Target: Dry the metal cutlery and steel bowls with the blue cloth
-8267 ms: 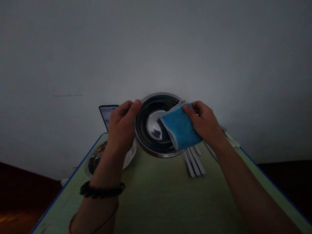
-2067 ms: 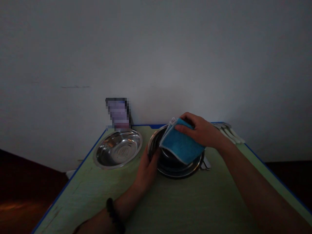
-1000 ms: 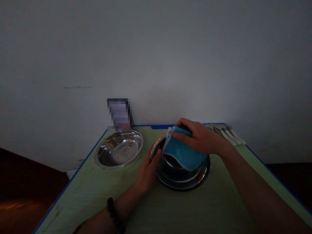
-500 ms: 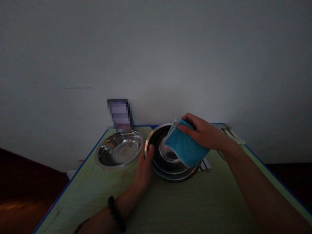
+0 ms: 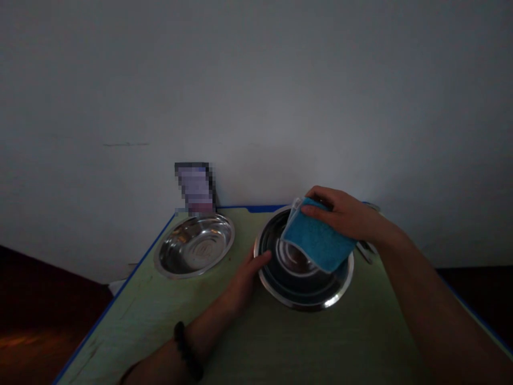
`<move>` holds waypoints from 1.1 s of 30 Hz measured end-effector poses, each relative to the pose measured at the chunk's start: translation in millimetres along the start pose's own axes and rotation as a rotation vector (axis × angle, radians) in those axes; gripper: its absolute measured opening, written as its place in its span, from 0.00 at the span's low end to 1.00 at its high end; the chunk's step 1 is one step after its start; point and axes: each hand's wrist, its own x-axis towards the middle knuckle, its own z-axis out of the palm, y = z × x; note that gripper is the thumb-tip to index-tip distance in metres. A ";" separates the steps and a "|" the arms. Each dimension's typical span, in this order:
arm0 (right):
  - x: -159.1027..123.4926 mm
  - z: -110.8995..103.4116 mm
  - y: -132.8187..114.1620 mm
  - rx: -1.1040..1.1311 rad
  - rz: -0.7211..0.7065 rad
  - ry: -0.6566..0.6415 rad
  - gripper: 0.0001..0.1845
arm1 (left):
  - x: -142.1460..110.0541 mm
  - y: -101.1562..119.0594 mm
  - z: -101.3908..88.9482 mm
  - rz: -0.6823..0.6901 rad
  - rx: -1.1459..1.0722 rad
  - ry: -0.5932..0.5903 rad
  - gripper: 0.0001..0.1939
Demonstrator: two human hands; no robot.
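Observation:
My left hand grips the left rim of a shiny steel bowl, its thumb over the inside edge and its other fingers hidden behind. The bowl is tilted, with its opening facing me. A folded blue cloth with a pale edge is pinched in my right hand. The cloth hangs over the right part of the bowl's inside; whether it presses on the metal I cannot tell. A second steel bowl rests on the table to the left of my left hand.
The green table has a blue edge and stands against a grey wall. A pixelated, phone-like object leans at the back left. Metal utensils lie partly hidden under my right forearm.
The held bowl has moved right and a little toward me, and its tilt has changed. Both hands have shifted right with it, the cloth still in my right hand.

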 end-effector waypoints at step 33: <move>-3.7 -16.6 -12.3 0.097 -0.035 0.155 0.13 | -4.6 26.4 21.5 0.460 0.260 0.207 0.21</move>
